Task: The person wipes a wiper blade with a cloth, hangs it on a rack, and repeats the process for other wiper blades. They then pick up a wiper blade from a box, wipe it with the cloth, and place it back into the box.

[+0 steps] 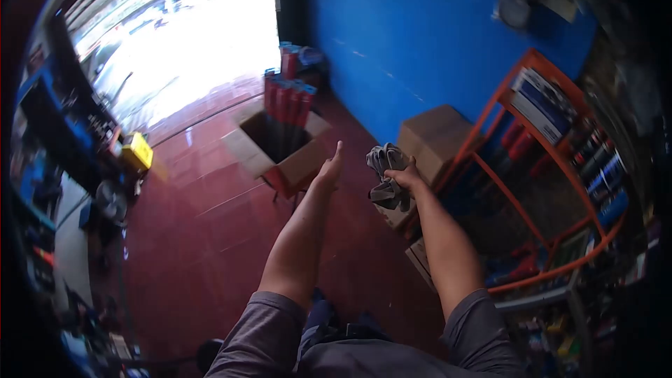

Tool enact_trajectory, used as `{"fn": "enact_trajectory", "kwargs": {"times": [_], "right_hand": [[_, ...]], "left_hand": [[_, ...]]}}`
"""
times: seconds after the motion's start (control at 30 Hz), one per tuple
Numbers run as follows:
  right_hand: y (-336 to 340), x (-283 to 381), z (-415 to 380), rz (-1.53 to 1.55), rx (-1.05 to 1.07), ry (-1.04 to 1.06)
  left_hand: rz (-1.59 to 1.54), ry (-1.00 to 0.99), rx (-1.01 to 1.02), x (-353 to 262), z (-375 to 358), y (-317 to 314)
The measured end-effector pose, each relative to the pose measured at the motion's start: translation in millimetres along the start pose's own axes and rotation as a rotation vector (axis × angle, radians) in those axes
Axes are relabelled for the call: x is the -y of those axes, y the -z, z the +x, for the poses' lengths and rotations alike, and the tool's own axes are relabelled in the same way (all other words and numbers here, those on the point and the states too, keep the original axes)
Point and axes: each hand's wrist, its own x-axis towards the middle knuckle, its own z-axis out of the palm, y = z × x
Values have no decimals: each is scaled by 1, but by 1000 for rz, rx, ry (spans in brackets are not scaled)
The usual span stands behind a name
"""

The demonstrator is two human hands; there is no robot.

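Note:
My right hand (406, 175) is closed around a grey, folded bundle (385, 159). The bundle looks like cloth or looped cord, and I cannot make out which. Part of it hangs below my fingers. To the left, my left hand (333, 168) is stretched out with one digit pointing up and nothing in it. It appears in front of the red floor, close to the right side of an open cardboard box (241, 141). Several red tubes (288, 101) with blue ends stand upright in that box.
An orange metal rack (500, 178) with packages and bottles stands on my right. Beside it, a closed cardboard box (435, 136) is against the blue wall (399, 35). A yellow object (138, 152) sits among equipment on the left. Bright daylight enters through a wide doorway ahead.

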Motion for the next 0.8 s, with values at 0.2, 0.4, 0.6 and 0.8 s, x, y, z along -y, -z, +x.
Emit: {"fn": "enact_trajectory", "kwargs": {"times": [0.2,0.4,0.6,0.8], "right_hand": [[-146,112,-13,-67,470,269],[-353,219,-40,-66,721,428],[-480,316,-124,82,920,477],[-588,354,-111,44,1001,450]], "left_hand": [[-230,-36,17,8,-34,192],[-345,-8,-205,39,-29,401],[-345,-1,-336,64,-32,561],[-363,11,-319,81,2,656]]}}
